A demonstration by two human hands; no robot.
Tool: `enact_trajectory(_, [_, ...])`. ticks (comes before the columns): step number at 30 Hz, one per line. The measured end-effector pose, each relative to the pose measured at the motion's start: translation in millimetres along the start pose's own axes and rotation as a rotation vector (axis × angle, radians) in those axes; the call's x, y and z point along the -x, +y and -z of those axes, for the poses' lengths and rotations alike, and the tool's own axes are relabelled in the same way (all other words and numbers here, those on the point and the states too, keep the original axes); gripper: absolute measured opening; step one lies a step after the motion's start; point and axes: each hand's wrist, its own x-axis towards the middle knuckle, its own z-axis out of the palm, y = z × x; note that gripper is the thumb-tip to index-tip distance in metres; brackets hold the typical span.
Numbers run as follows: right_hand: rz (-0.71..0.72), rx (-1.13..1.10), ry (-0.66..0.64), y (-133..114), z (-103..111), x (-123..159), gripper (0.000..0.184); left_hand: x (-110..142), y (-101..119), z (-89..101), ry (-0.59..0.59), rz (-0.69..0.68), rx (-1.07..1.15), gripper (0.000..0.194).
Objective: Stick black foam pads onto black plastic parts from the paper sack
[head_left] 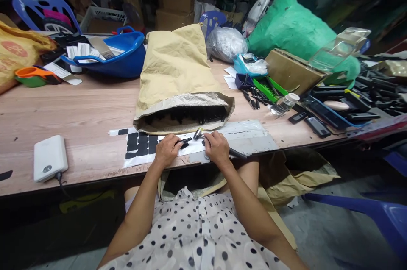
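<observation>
My left hand [167, 150] is closed on a small black part [185, 143], pinched at the table's front edge. In my right hand [217, 147] is a small hammer [197, 134]; its metal head points toward the left hand and its dark handle sticks out past the palm. Beneath and left of the hands lies a white sheet with black rounded stickers [142, 145]. A grey plate [259, 136] lies under the right hand's side. Just beyond the hands, a tan sack [178, 66] lies with its mouth toward me, dark pieces inside.
A white power bank [51, 157] with a cable stands at the left. Further back are a blue basin [124, 56] and an orange cup [34, 72]. To the right are a green tray [270, 90], a clear bottle [284, 104] and black cases [318, 126]. An open sack [190, 183] hangs below the edge.
</observation>
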Motion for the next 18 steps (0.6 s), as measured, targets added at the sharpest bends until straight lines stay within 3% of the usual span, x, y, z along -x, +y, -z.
enact_trajectory(18, [-0.053,-0.015,-0.049,-3.1,11.0,12.9,0.023,16.0,6.4,-9.6,0.052,-0.073,-0.083,0.017])
